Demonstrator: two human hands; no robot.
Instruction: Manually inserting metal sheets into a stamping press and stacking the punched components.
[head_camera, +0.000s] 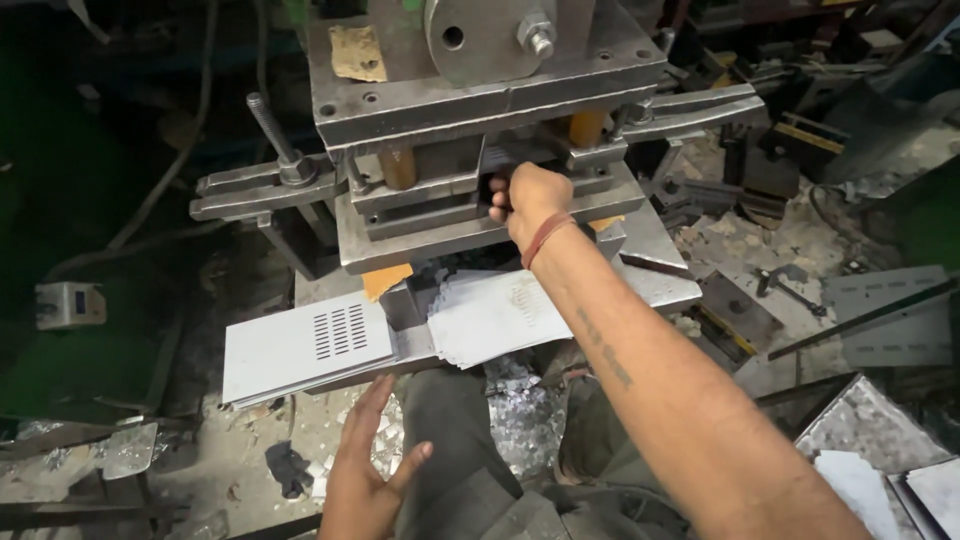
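Head camera view: a worker's right hand (527, 203), fingers curled in a closed grip, reaches into the steel press (480, 120), whatever it holds hidden. Below it lies a stack of punched metal sheets (490, 315). Left hand (365, 470) hovers open beneath slotted sheets (300, 350).

A dim workshop is shown around a steel press (480, 110). The floor (760, 240) to the right of the press is littered with metal scrap and loose parts. A green wall (60, 180) and hanging cables (190, 140) are seen to its left. Silvery offcuts (520, 420) are heaped below it.
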